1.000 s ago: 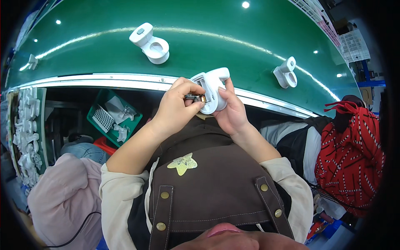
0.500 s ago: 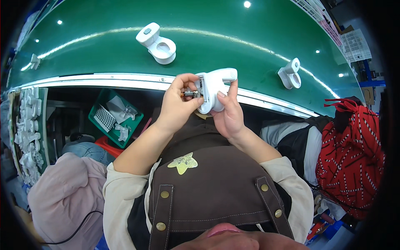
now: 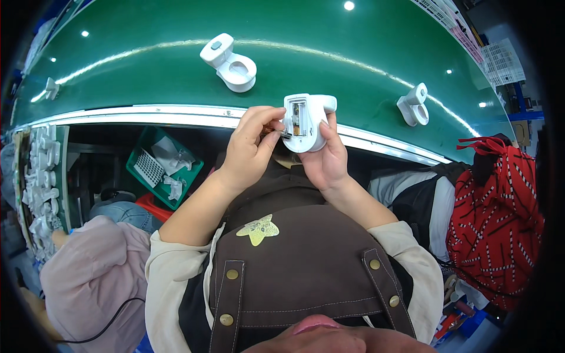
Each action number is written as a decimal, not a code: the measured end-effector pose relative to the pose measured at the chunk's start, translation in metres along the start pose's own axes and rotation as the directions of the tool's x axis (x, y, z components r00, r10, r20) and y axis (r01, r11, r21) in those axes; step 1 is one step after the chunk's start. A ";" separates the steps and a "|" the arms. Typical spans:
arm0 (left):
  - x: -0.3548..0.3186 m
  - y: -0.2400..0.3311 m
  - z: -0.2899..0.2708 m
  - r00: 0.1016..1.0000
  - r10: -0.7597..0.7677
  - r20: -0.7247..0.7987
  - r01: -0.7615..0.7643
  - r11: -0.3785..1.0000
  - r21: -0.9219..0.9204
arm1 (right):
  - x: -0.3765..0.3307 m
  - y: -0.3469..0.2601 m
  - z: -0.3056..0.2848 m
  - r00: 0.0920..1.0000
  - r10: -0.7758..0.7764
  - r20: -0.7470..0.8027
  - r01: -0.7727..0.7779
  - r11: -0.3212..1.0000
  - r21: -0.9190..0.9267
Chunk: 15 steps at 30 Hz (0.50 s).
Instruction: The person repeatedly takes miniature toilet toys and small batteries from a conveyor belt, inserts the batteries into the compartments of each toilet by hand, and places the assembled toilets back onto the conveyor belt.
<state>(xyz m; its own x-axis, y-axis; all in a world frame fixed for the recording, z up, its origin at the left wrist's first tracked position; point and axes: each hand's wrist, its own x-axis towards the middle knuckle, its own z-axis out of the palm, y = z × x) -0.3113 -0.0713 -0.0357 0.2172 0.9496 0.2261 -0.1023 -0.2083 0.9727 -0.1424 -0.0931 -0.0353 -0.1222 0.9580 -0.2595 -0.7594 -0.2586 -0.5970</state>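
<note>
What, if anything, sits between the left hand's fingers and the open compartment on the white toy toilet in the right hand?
Nothing visible. The right hand holds the white toy toilet with its open compartment facing up; the left hand pinches a small part right at the compartment's left edge. No other thing lies between them.

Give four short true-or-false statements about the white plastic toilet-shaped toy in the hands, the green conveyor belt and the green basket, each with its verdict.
1. The right hand holds the white plastic toilet-shaped toy. True.
2. The left hand rests flat on the green conveyor belt. False: it is raised, fingers at the toy's left side.
3. Two more white toilet-shaped toys lie on the belt. True.
4. The green plastic basket sits on the belt. False: it is below the belt's edge.
</note>
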 end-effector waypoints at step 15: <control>0.002 0.012 -0.028 1.000 -0.029 0.006 0.026 0.970 0.243 | 0.002 0.018 0.004 1.000 0.015 0.021 -0.016 1.000 0.016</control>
<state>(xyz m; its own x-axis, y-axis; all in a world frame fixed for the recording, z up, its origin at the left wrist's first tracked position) -0.3391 -0.0650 -0.0249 0.2260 0.9537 0.1983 0.1420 -0.2337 0.9619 -0.1587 -0.0950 -0.0441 -0.1474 0.9563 -0.2526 -0.7676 -0.2717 -0.5805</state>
